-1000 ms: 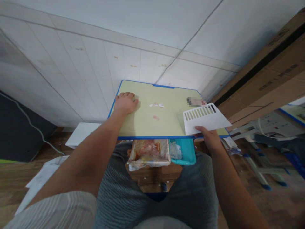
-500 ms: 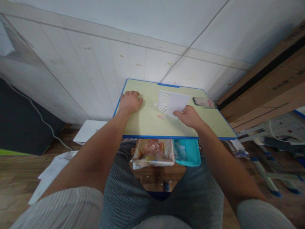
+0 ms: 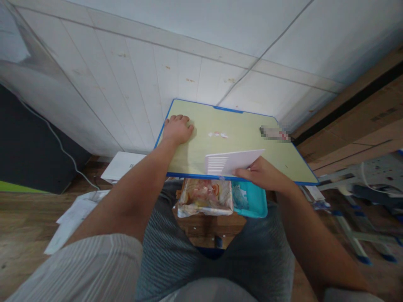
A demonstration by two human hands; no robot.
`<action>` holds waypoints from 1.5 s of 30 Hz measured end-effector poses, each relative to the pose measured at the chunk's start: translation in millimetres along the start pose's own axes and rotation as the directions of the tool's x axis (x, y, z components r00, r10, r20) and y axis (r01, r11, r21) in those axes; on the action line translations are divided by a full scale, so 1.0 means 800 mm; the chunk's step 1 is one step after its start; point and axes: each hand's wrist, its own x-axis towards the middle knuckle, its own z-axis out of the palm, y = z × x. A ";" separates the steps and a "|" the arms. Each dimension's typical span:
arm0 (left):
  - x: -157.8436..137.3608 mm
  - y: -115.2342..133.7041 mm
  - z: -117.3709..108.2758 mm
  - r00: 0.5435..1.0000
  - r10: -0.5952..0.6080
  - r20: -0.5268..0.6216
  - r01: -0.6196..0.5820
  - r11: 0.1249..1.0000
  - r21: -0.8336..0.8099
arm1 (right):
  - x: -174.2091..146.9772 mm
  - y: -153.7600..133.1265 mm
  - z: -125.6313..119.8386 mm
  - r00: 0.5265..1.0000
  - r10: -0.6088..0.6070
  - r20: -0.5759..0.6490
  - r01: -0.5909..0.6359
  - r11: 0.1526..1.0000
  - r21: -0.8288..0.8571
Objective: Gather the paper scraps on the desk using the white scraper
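In my right hand (image 3: 260, 173) is a thin white panel with a row of slots (image 3: 234, 162), gripped by its right part with thumb and fingers. The panel stands tilted at the near blue edge of a pale yellow-green desk (image 3: 201, 153). My left hand (image 3: 179, 129) rests palm down on the left of the desktop, fingers slightly spread, holding nothing. Small white and pinkish scraps (image 3: 218, 134) lie on the desktop beyond the panel. Below the near edge are a plastic-lined box with crumpled scraps (image 3: 206, 197) and a turquoise tray (image 3: 256, 201).
A partly blurred phone-like object (image 3: 273, 133) lies at the desk's right. Large cardboard boxes (image 3: 355, 121) stand close on the right, and a white panelled wall (image 3: 185, 63) runs behind. A white box (image 3: 121, 163) and papers (image 3: 77, 214) are on the left floor.
My right hand has drawn the slotted panel toward me, down to the near edge of the desk. Scraps behind it now show on the desktop. My left hand stays on the desk.
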 end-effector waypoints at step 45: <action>0.114 0.005 0.030 0.997 -0.073 -0.020 0.073 0.996 -0.043 | 0.167 0.100 -0.037 0.921 0.042 -0.387 -0.019 0.998 0.063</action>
